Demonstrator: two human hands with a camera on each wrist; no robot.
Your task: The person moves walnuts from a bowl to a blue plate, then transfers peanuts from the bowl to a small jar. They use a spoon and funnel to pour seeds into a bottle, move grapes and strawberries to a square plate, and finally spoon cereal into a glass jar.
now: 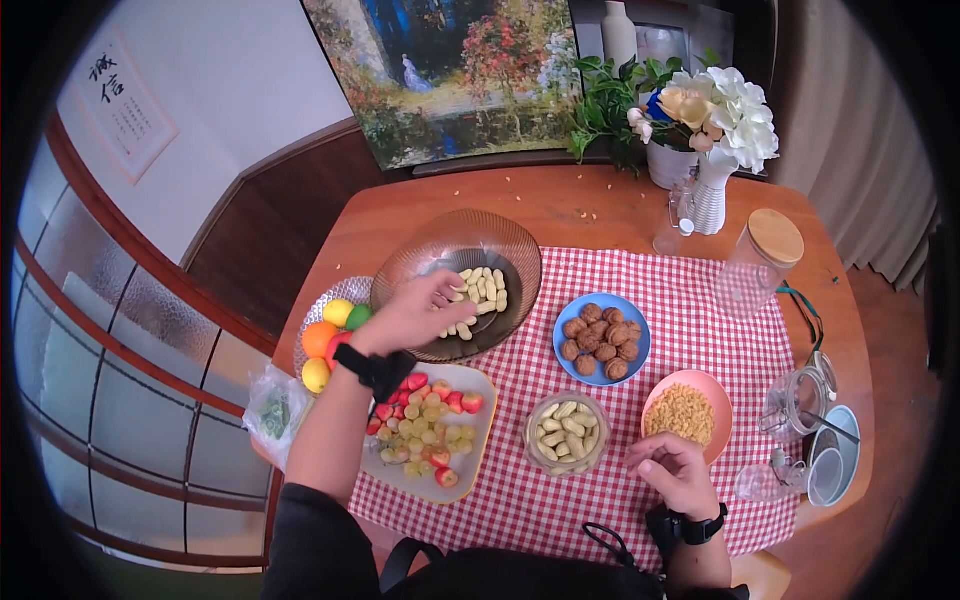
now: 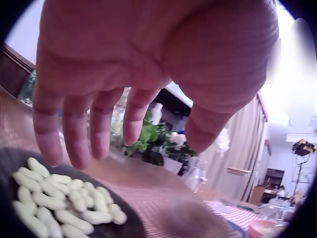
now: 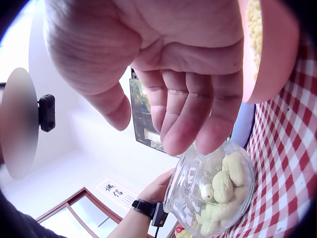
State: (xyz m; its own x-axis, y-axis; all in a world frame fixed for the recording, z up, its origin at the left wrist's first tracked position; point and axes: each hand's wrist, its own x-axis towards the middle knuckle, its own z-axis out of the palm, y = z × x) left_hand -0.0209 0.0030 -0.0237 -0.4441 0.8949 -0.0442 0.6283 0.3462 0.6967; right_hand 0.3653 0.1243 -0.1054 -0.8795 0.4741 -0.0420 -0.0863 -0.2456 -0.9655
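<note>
My left hand (image 1: 425, 308) hangs over the large tinted ribbed bowl (image 1: 440, 240) at the back left, fingers spread loosely, holding nothing. Unshelled peanuts (image 2: 52, 196) lie below its fingertips in the left wrist view. Beside the pink bowl (image 1: 725, 418) of small yellowish pieces is my right hand (image 1: 680, 472), fingers loosely bent, nothing in it. A clear glass jar (image 3: 181, 186) of peanuts (image 1: 567, 432) stands to the left of that hand, upright on the cloth. Behind the jar, a blue plate (image 1: 565, 308) bears walnuts (image 1: 605, 338).
A tray (image 1: 487, 410) of grapes and strawberries lies under my left forearm, with lemons and oranges (image 1: 319, 338) beyond. Glass jars (image 1: 795, 400) and a light-blue bowl (image 1: 848, 465) stand at the right. Vases of flowers (image 1: 712, 195) and a lidded jar (image 1: 755, 270) are behind.
</note>
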